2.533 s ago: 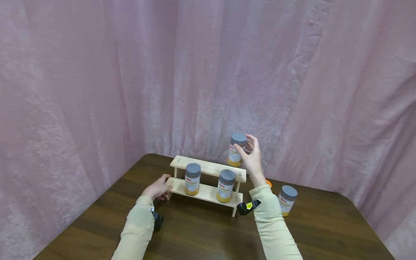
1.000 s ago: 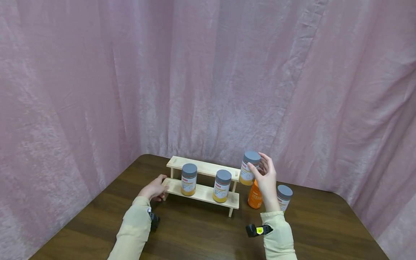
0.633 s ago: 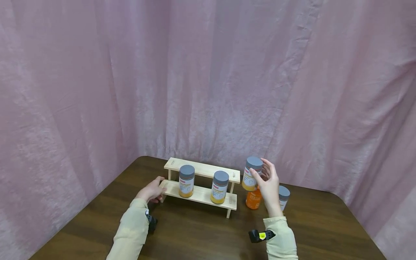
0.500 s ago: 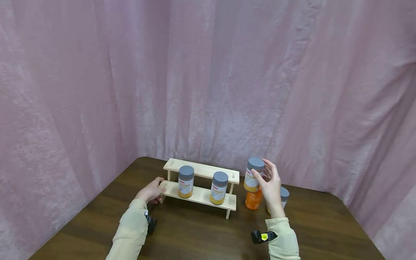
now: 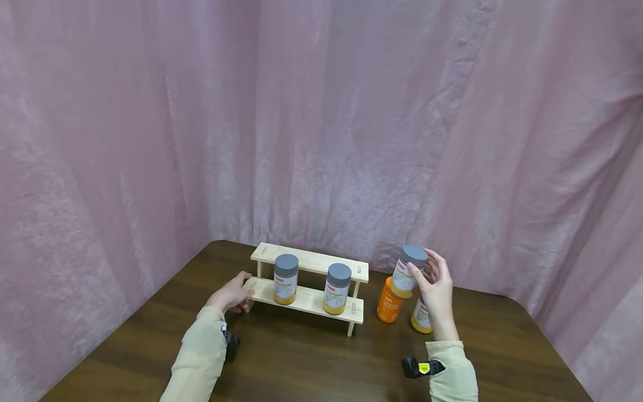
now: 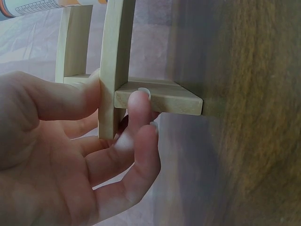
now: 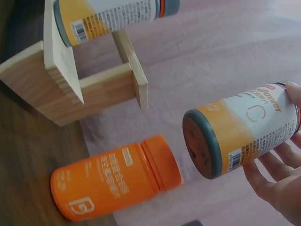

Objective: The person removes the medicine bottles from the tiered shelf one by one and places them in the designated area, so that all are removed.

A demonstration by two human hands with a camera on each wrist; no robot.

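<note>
My right hand (image 5: 436,285) grips a supplement bottle (image 5: 408,272) with a grey lid and a white-and-yellow label. In the head view it overlaps the orange bottle (image 5: 389,306); the right wrist view shows its base (image 7: 202,145) off the table, apart from the orange lid. My left hand (image 5: 230,292) holds the left end of a two-tier wooden display shelf (image 5: 307,300). In the left wrist view, the thumb presses the board (image 6: 109,70) and the fingers curl beneath, by the leg (image 6: 162,96). Two matching bottles stand upright on the lower tier, one left (image 5: 286,279) and one right (image 5: 336,288).
Another grey-lidded bottle (image 5: 422,317) stands on the dark wooden table (image 5: 301,363), right of the orange one and partly hidden by my right hand. The upper tier (image 5: 313,260) bears nothing. A pink curtain (image 5: 321,123) hangs behind the table.
The right hand has carried its bottle from above the upper tier's right end down and to the right, past the shelf. My left hand keeps its hold on the shelf's left end.
</note>
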